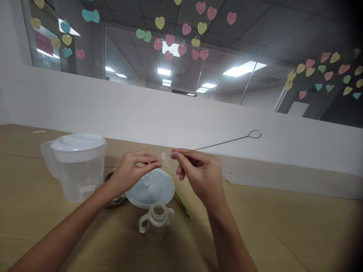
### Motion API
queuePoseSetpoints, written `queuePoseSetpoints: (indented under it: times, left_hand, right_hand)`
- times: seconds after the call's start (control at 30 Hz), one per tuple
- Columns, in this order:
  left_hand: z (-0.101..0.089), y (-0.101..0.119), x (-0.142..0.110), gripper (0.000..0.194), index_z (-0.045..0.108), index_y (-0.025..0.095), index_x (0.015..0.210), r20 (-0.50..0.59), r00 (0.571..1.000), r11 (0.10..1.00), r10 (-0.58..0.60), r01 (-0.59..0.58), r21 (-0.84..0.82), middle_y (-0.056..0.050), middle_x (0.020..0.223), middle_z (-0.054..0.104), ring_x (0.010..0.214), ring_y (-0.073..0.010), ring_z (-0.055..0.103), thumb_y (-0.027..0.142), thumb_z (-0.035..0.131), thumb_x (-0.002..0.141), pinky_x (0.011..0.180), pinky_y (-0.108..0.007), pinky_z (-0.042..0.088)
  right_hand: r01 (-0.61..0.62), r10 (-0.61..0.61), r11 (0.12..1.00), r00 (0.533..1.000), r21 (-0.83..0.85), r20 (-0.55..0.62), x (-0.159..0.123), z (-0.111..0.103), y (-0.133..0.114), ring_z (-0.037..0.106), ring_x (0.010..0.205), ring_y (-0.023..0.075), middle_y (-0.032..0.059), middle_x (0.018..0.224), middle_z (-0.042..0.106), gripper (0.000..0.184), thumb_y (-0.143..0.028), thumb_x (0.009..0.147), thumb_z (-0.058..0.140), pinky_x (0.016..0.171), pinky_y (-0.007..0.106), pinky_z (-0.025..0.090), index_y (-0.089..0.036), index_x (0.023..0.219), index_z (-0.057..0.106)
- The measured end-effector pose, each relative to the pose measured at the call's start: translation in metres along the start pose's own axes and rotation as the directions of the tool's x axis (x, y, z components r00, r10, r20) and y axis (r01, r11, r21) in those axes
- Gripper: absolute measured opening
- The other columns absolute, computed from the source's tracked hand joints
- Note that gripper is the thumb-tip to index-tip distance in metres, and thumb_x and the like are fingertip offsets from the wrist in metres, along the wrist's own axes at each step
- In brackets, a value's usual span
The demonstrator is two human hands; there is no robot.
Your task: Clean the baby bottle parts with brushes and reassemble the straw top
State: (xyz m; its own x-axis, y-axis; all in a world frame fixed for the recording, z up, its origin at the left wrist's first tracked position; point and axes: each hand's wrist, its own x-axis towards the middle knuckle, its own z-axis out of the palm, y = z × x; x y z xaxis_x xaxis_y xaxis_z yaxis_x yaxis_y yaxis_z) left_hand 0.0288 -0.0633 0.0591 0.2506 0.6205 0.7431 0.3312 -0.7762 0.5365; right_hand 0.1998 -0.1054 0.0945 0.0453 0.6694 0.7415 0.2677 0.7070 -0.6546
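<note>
My right hand (pixel 202 175) pinches a thin wire brush (pixel 224 143) between thumb and fingers. Its shaft slants up to the right and ends in a loop. Facing it, my left hand (pixel 138 168) is closed on a small translucent spout-like piece (pixel 165 159) with a flared rim. The brush's near end meets this piece, but whether it is inside I cannot tell. Under my hands stands a pale bowl (pixel 161 194) with a small white part (pixel 146 183) in it. Closer to me, a clear two-handled bottle (pixel 157 217) stands upright without a lid.
A translucent lidded pitcher (pixel 82 170) stands at the left. Partly behind my left forearm is a dark metal dish (pixel 117 202). A green and yellow stick (pixel 183 204) lies right of the bowl. Behind the table rises a white wall (pixel 127 107) with a window above.
</note>
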Motion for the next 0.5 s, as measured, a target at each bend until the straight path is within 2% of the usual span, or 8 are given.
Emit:
queuePoseSetpoints:
  times: [0.07, 0.33, 0.5]
  left_hand:
    - [0.0004, -0.0014, 0.0002, 0.017, 0.074, 0.022, 0.083, -0.020, 1.000, 1.000, 0.006, -0.007, -0.010, -0.003, 0.085, 0.071, 0.075, -0.0151, 0.063, 0.033, 0.062, 0.078, 0.069, -0.025, 0.051]
    - [0.0040, -0.0016, -0.0014, 0.015, 0.074, 0.022, 0.083, 0.017, 1.000, 0.998, 0.023, -0.022, -0.056, -0.002, 0.084, 0.070, 0.077, -0.0140, 0.063, 0.031, 0.062, 0.079, 0.068, -0.023, 0.049]
    - [0.0041, 0.0021, -0.0019, 0.016, 0.073, 0.021, 0.080, 0.030, 0.998, 0.997, 0.051, -0.049, -0.063, -0.002, 0.083, 0.070, 0.077, -0.0145, 0.063, 0.031, 0.060, 0.081, 0.068, -0.024, 0.049]
  right_hand:
    - [-0.032, 0.032, 0.999, 0.999, 0.030, 0.011, 0.0004, -0.0011, -0.0021, 0.050, 0.034, 0.0067, 0.0005, 0.053, 0.065, 0.011, -0.022, 0.073, 0.065, 0.033, 0.018, 0.045, -0.017, 0.067, 0.073]
    - [-0.018, 0.019, 0.998, 1.000, 0.054, -0.015, -0.0013, 0.0024, 0.0009, 0.052, 0.037, 0.0070, 0.0019, 0.060, 0.068, 0.012, -0.022, 0.074, 0.064, 0.034, 0.018, 0.043, -0.016, 0.067, 0.072]
    - [-0.023, 0.024, 1.000, 0.997, -0.014, 0.078, -0.0029, 0.0068, 0.0040, 0.048, 0.034, 0.0074, -0.0018, 0.044, 0.059, 0.014, -0.023, 0.076, 0.063, 0.036, 0.019, 0.041, -0.015, 0.070, 0.073]
